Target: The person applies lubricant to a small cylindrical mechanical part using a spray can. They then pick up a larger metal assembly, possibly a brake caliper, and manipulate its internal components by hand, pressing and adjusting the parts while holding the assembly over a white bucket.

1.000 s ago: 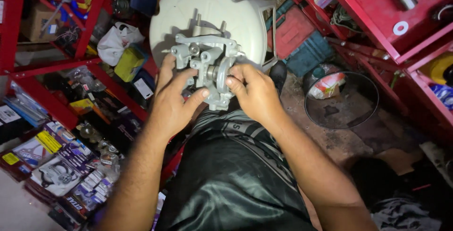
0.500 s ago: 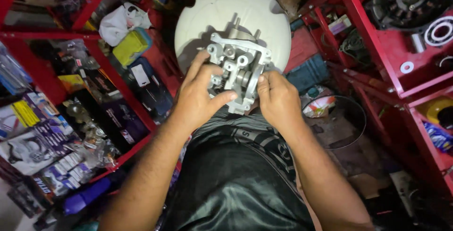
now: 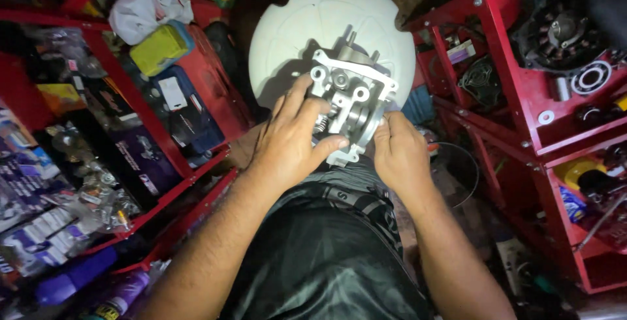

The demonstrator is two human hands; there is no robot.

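A grey cast-metal engine part (image 3: 351, 98) with round bores and a small spring rests on my knee, in front of a round white plastic stool top (image 3: 287, 39). My left hand (image 3: 290, 140) wraps the part's left side, thumb pressed along its lower edge. My right hand (image 3: 400, 153) grips the part's right lower edge with fingers curled behind it. My lap in dark shiny trousers (image 3: 320, 255) fills the bottom middle.
Red metal shelving (image 3: 176, 183) on the left holds packaged spare parts, a yellow box (image 3: 160, 47) and a white bag (image 3: 147, 10). A red rack (image 3: 522, 91) on the right carries an engine stator, a bearing and small parts. Clutter and a wire loop lie on the floor.
The view has swung so the part and stool sit further right. Both hands keep hold of the metal part; my left thumb has slid lower across its front.
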